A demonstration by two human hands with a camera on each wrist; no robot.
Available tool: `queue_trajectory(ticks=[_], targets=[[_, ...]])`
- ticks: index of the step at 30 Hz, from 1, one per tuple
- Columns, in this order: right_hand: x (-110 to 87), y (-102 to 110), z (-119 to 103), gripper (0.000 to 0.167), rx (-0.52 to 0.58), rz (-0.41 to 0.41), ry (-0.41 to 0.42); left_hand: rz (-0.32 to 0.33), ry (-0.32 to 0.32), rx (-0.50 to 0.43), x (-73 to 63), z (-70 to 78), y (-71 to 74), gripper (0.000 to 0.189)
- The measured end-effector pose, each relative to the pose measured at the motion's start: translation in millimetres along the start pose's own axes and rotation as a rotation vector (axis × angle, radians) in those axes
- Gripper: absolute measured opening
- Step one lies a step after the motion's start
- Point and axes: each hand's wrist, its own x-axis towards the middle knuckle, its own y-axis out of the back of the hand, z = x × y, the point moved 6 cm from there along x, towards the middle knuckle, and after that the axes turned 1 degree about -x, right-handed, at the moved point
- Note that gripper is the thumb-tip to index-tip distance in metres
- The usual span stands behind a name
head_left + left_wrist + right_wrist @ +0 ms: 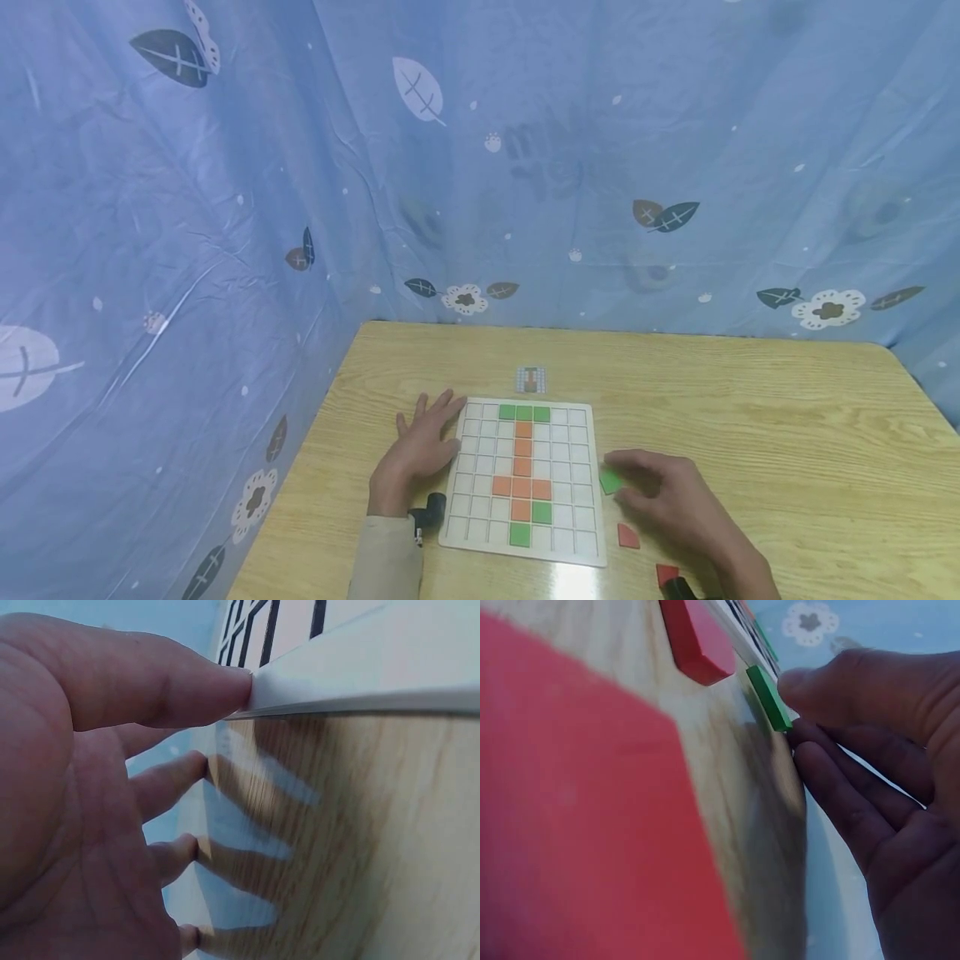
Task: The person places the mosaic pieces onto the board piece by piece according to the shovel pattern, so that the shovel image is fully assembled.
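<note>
A white grid board (472, 483) lies on the wooden table, bearing several green square tiles (520, 534) and several orange ones (522, 448). My left hand (420, 454) rests at its left edge, fingers spread on the table; in the left wrist view the thumb (165, 679) touches the board's side. At the board's right edge, my right hand (667, 496) curves its thumb and fingers around a loose green square tile (610, 482). The right wrist view has this tile (768, 699) against the thumb tip, its contact with the other fingers partly hidden.
A small pattern card (531, 380) lies beyond the board. Two red pieces, one with a rounded corner (628, 536) and another (667, 575) near the right wrist, lie right of the board. Blue leaf-print cloth (562, 167) hangs behind and left of the table.
</note>
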Motion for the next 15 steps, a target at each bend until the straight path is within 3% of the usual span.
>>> queue_trajectory(ticks=[5, 15], targets=[[1.3, -0.4, 1.0, 0.046, -0.08, 0.044, 0.013, -0.003, 0.002, 0.001, 0.9, 0.3, 0.2, 0.074], [1.2, -4.0, -0.8, 0.045, -0.056, 0.038, 0.007, -0.01, 0.006, -0.003, -0.8, -0.2, -0.1, 0.074]])
